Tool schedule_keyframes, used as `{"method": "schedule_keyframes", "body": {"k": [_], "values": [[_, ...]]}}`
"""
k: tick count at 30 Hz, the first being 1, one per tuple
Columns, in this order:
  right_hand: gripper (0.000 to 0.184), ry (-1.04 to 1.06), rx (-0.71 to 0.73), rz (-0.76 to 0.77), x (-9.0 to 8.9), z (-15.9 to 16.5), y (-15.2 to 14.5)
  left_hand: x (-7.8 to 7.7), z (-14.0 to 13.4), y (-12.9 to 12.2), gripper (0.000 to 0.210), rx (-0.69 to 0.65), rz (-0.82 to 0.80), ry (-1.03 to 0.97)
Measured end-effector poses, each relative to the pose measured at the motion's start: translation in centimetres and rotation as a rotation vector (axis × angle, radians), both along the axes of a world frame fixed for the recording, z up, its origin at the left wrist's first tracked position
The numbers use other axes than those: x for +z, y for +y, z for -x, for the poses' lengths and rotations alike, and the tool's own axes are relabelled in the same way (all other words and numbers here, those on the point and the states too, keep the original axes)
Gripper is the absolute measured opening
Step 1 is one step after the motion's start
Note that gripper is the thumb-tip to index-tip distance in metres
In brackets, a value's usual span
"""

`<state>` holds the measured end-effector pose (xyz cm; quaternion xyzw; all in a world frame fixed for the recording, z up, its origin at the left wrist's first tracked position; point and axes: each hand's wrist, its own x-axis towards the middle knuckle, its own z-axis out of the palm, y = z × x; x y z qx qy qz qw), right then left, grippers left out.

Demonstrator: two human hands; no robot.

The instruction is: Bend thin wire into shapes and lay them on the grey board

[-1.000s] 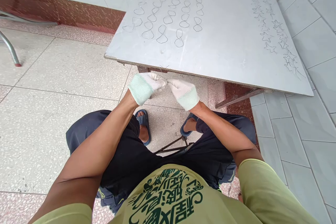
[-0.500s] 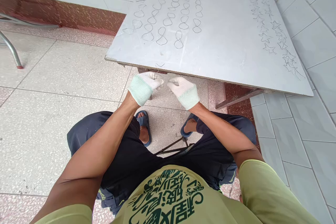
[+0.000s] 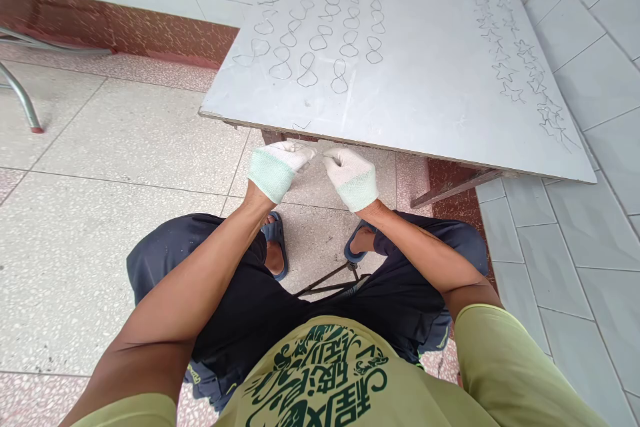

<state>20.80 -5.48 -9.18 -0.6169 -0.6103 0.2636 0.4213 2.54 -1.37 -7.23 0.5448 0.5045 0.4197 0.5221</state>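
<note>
My left hand (image 3: 277,163), in a white glove with a pale green cuff, is closed in a pinch just below the table's front edge. A thin bent wire (image 3: 301,126) sticks up from its fingers, its zigzag end showing against the white tabletop. Close by on the right, my right hand (image 3: 351,177), gloved alike, has thumb and forefinger pinched together and pointing at the left fingertips. Anything between the right fingers is too fine to make out. A small gap separates the two hands.
On the white table (image 3: 415,100) lie rows of wire figure-eights (image 3: 339,77) at left and wire stars (image 3: 511,92) at right. Tiled walls (image 3: 600,33) border the table. A metal chair leg (image 3: 23,97) stands at far left. Slippered feet (image 3: 274,240) rest on the floor below.
My left hand has shifted slightly right and turned a little; the wire end above it has moved and tilted. My right hand has barely moved, with its fingers slightly more curled.
</note>
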Motion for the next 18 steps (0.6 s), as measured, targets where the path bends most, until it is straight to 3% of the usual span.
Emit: {"method": "schedule_keyframes", "body": {"k": [4, 10, 18], "values": [[0.028, -0.113, 0.033, -0.048, 0.5, -0.2, -0.2, 0.1, -0.3, -0.1, 0.042, 0.014, 0.018, -0.027], [0.037, -0.548, 0.114, -0.157, 0.7, -0.9, 0.1, 0.1, 0.4, 0.0, 0.028, -0.010, 0.015, -0.002], [0.036, -0.798, 0.298, -0.272, 0.1, -2.7, 1.3, 0.9, 1.7, 1.2, 0.030, -0.154, 0.118, 0.093]]}}
